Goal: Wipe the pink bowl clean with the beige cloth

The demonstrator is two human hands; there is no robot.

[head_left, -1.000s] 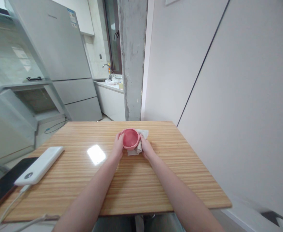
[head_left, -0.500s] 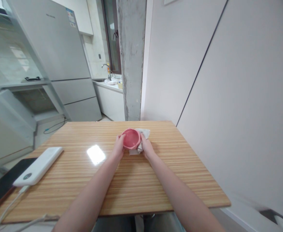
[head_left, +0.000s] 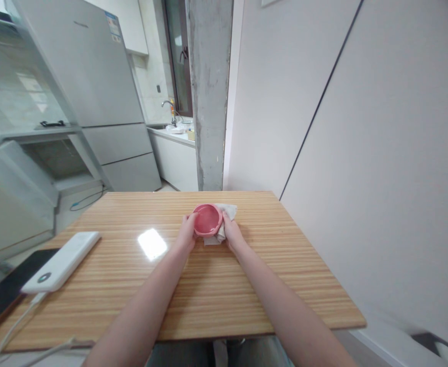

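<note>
Fingers (head_left: pixel 190 222) on pink bowl (head_left: pixel 208 220), fridge label (head_left: pixel 113 26) illegible

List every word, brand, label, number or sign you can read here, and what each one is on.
No text is readable.
Brand mark on the fridge door: too small and blurred.
Blue-and-white sticker on the same door: too blurred.
Round mark on the white power bank: too small.
Pink bowl and cloth: none visible.
</note>
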